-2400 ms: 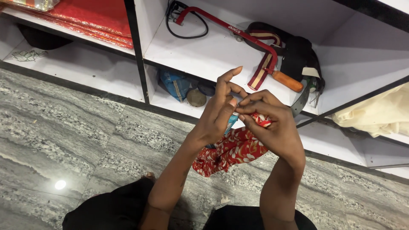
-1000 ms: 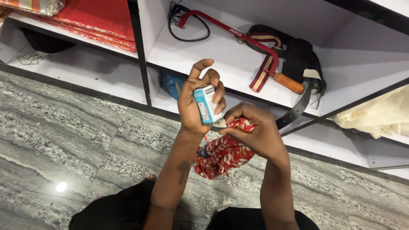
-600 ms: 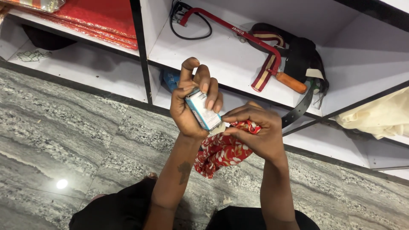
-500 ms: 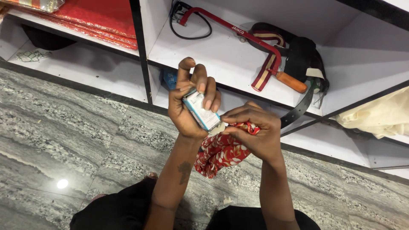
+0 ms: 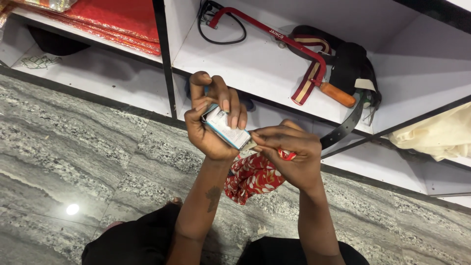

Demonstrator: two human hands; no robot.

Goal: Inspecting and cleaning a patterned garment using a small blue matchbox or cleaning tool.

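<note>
I see both forearms bare, no sleeves, rings or watch showing. The left forearm (image 5: 208, 196) carries a small dark tattoo on its inner side. Dark clothing (image 5: 132, 243) covers the lap below.

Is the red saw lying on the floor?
No, the red saw lies on the white shelf, above the grey floor.

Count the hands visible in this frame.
2: the left hand grips a small white box; the right hand touches its end while holding red patterned cloth.
</note>
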